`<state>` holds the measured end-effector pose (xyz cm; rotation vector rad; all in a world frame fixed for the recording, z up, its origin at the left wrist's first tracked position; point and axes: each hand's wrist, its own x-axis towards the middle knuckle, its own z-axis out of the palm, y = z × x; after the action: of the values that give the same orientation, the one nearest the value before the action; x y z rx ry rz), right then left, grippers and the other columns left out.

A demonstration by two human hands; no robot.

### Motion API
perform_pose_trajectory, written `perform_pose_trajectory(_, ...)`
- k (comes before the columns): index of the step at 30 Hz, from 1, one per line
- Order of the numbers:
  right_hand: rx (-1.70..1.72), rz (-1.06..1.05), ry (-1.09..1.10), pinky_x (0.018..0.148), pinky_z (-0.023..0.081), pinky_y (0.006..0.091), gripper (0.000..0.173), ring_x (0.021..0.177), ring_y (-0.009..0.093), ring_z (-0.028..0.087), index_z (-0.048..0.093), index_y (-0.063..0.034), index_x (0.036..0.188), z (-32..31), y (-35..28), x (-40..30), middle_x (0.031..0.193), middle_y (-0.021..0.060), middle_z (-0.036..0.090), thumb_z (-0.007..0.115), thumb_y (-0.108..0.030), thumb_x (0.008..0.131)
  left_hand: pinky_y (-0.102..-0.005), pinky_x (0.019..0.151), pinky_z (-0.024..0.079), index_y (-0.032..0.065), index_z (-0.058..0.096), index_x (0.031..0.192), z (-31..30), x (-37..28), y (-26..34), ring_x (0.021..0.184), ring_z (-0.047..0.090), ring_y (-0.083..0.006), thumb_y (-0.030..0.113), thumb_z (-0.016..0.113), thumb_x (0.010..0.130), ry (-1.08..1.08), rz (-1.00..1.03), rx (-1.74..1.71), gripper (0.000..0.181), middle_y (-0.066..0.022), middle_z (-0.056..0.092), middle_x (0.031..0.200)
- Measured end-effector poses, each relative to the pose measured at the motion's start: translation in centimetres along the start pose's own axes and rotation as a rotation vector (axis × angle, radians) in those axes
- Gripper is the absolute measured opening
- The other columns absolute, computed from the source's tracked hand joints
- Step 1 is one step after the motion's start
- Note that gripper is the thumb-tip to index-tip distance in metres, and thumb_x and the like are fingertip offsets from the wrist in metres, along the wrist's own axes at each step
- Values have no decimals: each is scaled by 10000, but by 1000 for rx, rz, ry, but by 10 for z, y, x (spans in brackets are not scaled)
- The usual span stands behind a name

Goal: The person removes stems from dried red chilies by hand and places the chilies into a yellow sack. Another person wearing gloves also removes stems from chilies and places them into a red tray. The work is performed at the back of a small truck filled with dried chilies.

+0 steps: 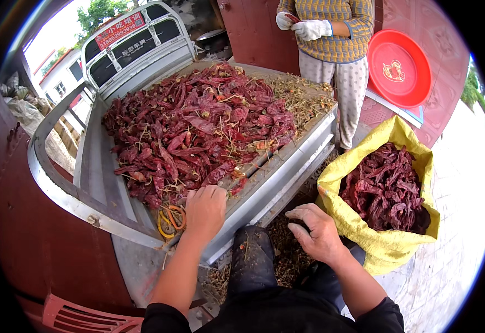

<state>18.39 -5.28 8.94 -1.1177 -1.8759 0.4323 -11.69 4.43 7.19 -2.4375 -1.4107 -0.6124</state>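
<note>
A big heap of dried red chili peppers covers the bed of a small cargo vehicle. My left hand is at the heap's near edge, back of the hand up; its fingertips are out of sight, so its grip cannot be told. Just left of it lie yellow and orange cords or rings. My right hand hangs above the littered floor beside the bed, thumb and fingers apart, nothing visible between them. To its right stands a yellow woven sack, its mouth wide, holding darker dried chilies.
Another person in white gloves stands at the bed's far right corner, holding a chili. Stems litter that side. A red plastic basin is behind the sack. A metal rail curves along the left; a red chair is at lower left.
</note>
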Motion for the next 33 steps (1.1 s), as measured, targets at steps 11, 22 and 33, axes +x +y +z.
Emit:
perform_pose_trajectory(11,-2,8,-640,923,537,531,285,1043,467,662,685,1,1069,48,21,8,1065,245,672,621,-275,1036,-374,770,437,129,643,963,-5,-57,63,835,633,-205,127,638,877,-58,390,-324,86,-14,592,892)
perform_pose_trajectory(22,541,559,-288,721,498,424,300,766,263,600,630,17,916,93,34,-26,797,139,615,621,-237,1074,-425,680,398,119,533,750,9,-51,86,683,570,-270,125,692,805,99,185,-236,168,-51,501,729)
perform_pose_trajectory(33,273,448,62,643,484,433,315,698,357,583,604,-4,866,127,67,-45,766,188,583,636,-249,1063,-481,691,432,79,519,761,63,-60,113,725,610,-356,109,673,834,3,-126,-307,173,-102,576,754)
